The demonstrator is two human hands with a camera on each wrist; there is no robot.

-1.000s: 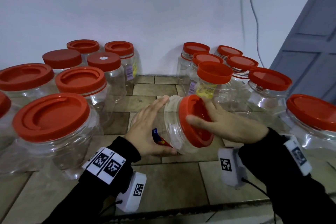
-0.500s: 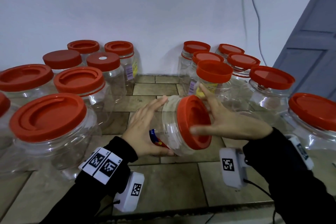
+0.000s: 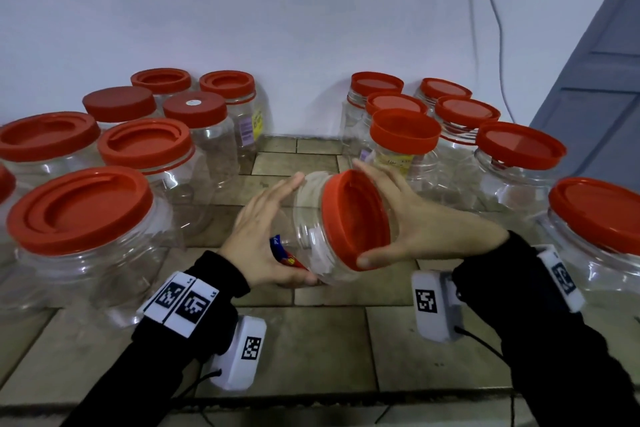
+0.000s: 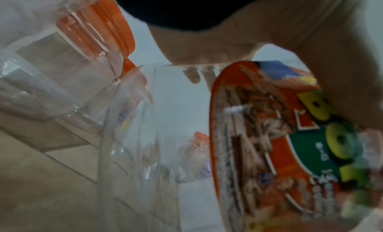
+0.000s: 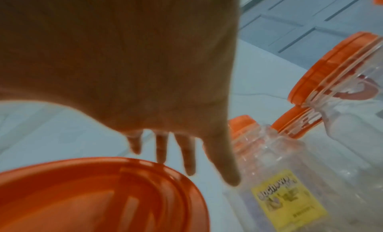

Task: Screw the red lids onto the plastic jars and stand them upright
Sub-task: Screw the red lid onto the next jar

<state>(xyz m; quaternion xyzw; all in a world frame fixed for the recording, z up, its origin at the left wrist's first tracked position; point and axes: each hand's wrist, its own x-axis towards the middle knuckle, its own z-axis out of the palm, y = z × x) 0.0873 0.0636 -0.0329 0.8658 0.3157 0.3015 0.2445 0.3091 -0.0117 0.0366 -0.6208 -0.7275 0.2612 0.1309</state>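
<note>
A clear plastic jar [image 3: 308, 218] lies tilted on its side at the centre of the head view, its red lid [image 3: 356, 218] facing right. My left hand [image 3: 266, 232] holds the jar body, fingers straight over the far side and thumb underneath. A colourful label [image 4: 290, 137] on the jar fills the left wrist view beside my left hand [image 4: 311, 38]. My right hand [image 3: 415, 222] spans the lid with fingers straight and spread, thumb at the lower rim. In the right wrist view the fingers [image 5: 186, 153] reach straight out above the lid [image 5: 93, 194].
Several capped jars stand upright on the tiled surface [image 3: 311, 340]: a group at the left [image 3: 79, 211] and one at the right [image 3: 519, 149], including a yellow-labelled jar [image 3: 401, 149] just behind my right hand. A white wall is behind them, a blue door [image 3: 595, 80] at the right.
My right hand has let go of its curled grip on the lid and spread its fingers straight across it. The left hand keeps hold of the jar, which barely moved.
</note>
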